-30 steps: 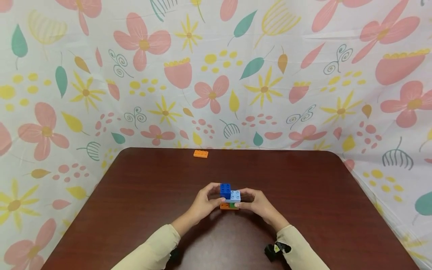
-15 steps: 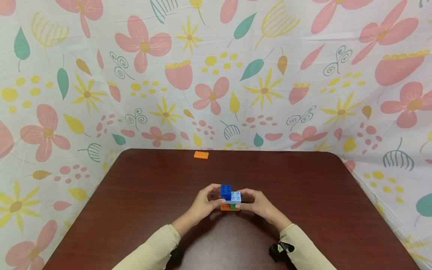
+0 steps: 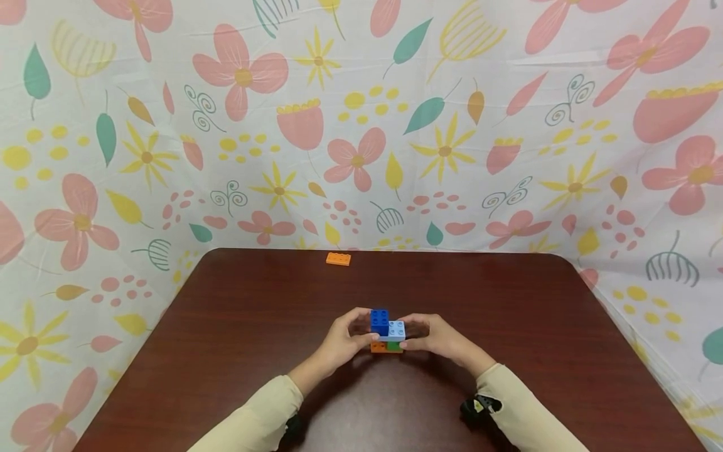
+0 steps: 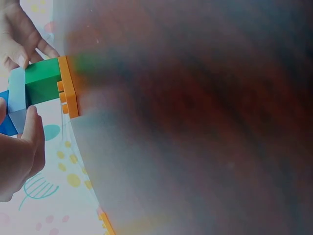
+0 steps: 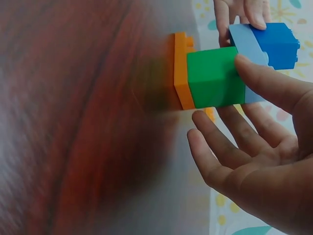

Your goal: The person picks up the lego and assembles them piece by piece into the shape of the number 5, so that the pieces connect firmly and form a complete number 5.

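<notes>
A small stack of toy building bricks stands on the table: an orange plate (image 3: 378, 347) at the bottom, a green brick (image 5: 215, 78) on its right part, a light blue plate (image 3: 397, 331) across that, and a dark blue brick (image 3: 380, 321) on top at the left. From the left, my left hand (image 3: 340, 342) pinches the upper part, its thumb at the light blue plate's front. My right hand (image 3: 440, 339) is at the other side, its thumb tip touching near the green brick's edge. Its fingers are loosely extended, some tips hidden behind the stack.
Another orange plate (image 3: 338, 258) lies by the far edge of the dark brown table (image 3: 254, 295). A flower-patterned cloth (image 3: 361, 125) hangs behind the table. A black wrist device (image 3: 479, 407) sits at the right sleeve.
My right hand and forearm have shifted to the right, and the thumb has slid outward across the green brick, uncovering more of it. The left hand and the stack have hardly moved.
</notes>
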`<control>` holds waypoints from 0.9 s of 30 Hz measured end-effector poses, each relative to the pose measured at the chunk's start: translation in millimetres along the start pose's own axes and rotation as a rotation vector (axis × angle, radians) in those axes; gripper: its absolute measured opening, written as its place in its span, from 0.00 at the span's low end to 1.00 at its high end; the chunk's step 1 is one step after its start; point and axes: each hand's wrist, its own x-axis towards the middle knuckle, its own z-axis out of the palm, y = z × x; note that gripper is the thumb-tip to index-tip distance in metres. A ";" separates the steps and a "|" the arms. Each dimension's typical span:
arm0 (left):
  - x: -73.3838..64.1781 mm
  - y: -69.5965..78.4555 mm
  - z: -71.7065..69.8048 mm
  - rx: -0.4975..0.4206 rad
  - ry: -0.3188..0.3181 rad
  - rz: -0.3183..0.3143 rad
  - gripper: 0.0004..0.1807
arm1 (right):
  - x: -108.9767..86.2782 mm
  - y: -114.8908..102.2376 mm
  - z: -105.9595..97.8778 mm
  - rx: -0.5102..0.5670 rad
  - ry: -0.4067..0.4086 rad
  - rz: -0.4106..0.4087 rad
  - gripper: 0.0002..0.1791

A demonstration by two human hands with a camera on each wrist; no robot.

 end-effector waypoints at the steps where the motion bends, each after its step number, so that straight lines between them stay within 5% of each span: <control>1: -0.1 0.8 -0.2 -0.004 0.000 -0.003 0.19 | 0.5 -0.5 -1.7 -0.014 -0.007 0.002 0.25; 11: 0.3 -1.6 -1.0 0.010 0.011 -0.019 0.19 | 3.1 -3.7 -23.3 -0.067 -0.057 -0.013 0.22; 27: -1.3 -2.0 -2.0 -0.003 0.001 -0.039 0.21 | 37.2 -9.9 -45.5 -0.074 0.142 0.030 0.23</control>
